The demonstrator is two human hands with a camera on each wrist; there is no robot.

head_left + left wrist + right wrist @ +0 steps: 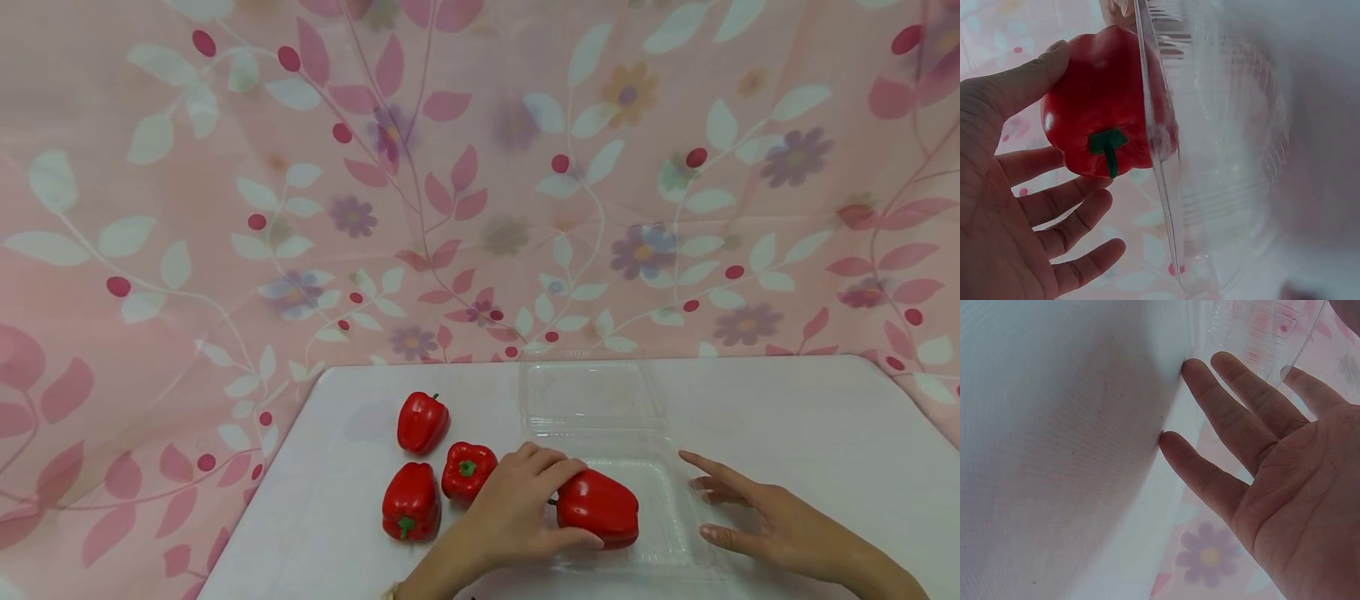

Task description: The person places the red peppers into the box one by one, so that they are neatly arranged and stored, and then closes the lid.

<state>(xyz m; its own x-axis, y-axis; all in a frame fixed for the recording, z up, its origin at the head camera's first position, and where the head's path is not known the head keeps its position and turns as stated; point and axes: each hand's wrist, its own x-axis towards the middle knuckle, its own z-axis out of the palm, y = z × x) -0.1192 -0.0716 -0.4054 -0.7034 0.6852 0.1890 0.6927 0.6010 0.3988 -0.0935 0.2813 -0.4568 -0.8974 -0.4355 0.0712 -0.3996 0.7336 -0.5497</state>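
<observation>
My left hand (517, 512) grips a large red bell pepper (598, 508) between thumb and fingers, over the base of a clear plastic clamshell container (671, 492). In the left wrist view the pepper (1100, 87) has its green stem facing the camera, and part of it lies behind the container's clear edge (1150, 119). To the right of the container, my right hand (776, 521) holds nothing, its fingers spread. The right wrist view shows those fingers (1222, 419) extended, some fingertips at the white tabletop and others close to the clear plastic (1254, 331).
Three more red peppers lie left of my left hand: one at the back (422, 423), one in front (411, 502), one beside the hand (468, 471). The container's lid (585, 392) lies folded back on the white table (810, 425). Behind hangs a pink floral cloth (480, 183).
</observation>
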